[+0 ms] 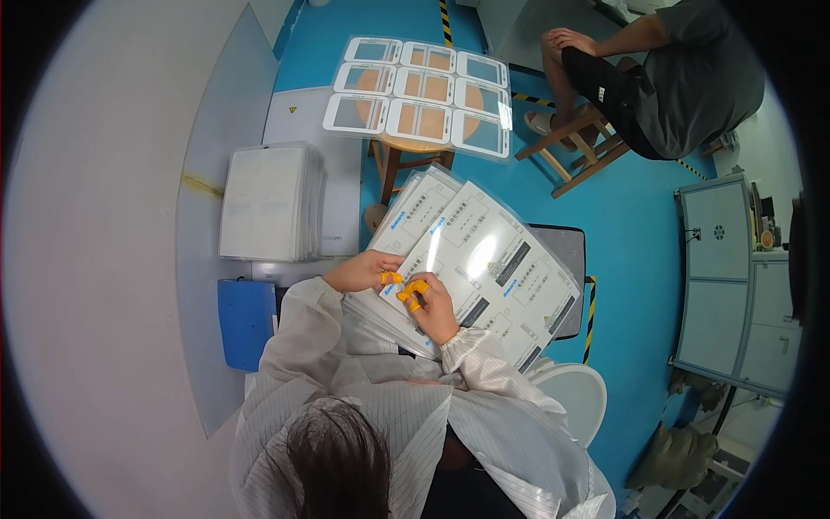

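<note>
Black hair point(337, 458), lower edge | glossy white rectangular printed plastic sheets point(471, 259) stacked at centre | left hand point(359, 271) and right hand point(434, 309), wearing yellow rubbery finger cots point(418, 286), narrowly curled at sheets' left edge; whether pinching, cannot tell

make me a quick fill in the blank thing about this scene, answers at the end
1. The left hand and right hand, over the printed sheets, wear yellow covers on their ____.
2. The clear panel on the round stool has ____ frames in all.
3. The white stack is on the wearer's ____ side.
4. The other person sits on a seat made of ____.

Missing words: fingers; nine; left; wood.
</note>
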Demonstrator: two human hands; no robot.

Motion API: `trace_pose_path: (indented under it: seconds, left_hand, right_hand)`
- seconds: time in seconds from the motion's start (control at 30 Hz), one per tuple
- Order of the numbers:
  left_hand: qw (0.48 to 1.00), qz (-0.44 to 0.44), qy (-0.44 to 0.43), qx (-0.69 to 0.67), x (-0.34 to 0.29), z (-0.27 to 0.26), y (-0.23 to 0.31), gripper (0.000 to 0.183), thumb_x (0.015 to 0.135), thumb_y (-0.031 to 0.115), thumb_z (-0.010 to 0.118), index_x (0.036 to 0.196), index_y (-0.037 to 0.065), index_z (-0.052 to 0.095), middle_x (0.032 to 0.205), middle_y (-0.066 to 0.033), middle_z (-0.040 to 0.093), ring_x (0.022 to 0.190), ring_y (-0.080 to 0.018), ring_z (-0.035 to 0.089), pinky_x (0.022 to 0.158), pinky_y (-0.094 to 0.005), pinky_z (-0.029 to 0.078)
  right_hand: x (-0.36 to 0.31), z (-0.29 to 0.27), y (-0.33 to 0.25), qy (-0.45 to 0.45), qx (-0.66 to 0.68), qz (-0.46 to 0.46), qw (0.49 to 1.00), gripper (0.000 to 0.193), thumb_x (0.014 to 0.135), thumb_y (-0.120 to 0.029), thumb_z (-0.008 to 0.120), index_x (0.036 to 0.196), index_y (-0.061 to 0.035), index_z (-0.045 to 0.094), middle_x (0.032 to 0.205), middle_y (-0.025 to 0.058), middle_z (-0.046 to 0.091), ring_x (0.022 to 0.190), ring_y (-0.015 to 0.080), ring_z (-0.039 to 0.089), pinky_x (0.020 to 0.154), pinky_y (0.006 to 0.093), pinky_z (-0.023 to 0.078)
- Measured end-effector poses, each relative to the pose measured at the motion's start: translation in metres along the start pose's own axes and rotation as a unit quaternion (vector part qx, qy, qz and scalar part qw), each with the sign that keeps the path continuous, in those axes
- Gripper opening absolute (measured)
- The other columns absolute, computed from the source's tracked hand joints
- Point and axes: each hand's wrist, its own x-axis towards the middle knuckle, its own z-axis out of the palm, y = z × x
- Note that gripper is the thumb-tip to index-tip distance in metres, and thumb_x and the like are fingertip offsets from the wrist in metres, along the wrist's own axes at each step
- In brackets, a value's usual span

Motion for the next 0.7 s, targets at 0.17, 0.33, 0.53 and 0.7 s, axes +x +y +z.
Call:
trace_pose_path:
  seconds: [0.17,0.33,0.53,0.7]
  left_hand:
    - [1.000,-0.008,-0.002,0.011,-0.008,-0.002,-0.003,0.046,0.081,-0.002,0.050,0.126,0.003,0.044,0.102,-0.0039,0.059,0.073,-0.0068,0.048,0.060,-0.0185,0.042]
    - [1.000,-0.005,-0.002,0.009,-0.008,-0.006,-0.010,0.046,0.081,-0.002,0.050,0.126,0.003,0.043,0.103,-0.0039,0.058,0.074,-0.0067,0.048,0.060,-0.0188,0.043]
    - [1.000,-0.002,-0.010,-0.008,-0.007,-0.007,-0.014,0.045,0.083,-0.001,0.050,0.127,0.004,0.042,0.102,-0.0033,0.058,0.074,-0.0059,0.048,0.060,-0.0185,0.043]
    - [1.000,0.003,-0.011,0.002,-0.006,-0.008,-0.011,0.044,0.084,-0.001,0.050,0.127,0.005,0.043,0.101,-0.0026,0.058,0.076,-0.0055,0.050,0.061,-0.0187,0.044]
  right_hand:
    - [-0.002,0.003,-0.009,-0.006,-0.034,-0.027,0.999,0.018,0.069,-0.005,0.063,0.085,0.0002,0.056,0.097,0.0088,0.052,0.082,0.0275,0.051,0.072,0.0320,0.043]
    - [-0.001,0.004,-0.009,-0.011,-0.049,-0.045,0.998,0.018,0.069,-0.004,0.062,0.086,0.0003,0.055,0.096,0.0089,0.052,0.082,0.0265,0.051,0.071,0.0306,0.044]
    - [-0.002,0.007,-0.011,-0.002,-0.044,-0.039,0.998,0.017,0.068,-0.006,0.063,0.083,-0.0012,0.056,0.096,0.0081,0.053,0.084,0.0288,0.052,0.074,0.0346,0.042]
    - [-0.002,0.008,-0.006,-0.008,-0.013,-0.001,1.000,0.017,0.069,-0.006,0.063,0.084,0.0000,0.057,0.097,0.0092,0.053,0.084,0.0289,0.052,0.075,0.0343,0.043]
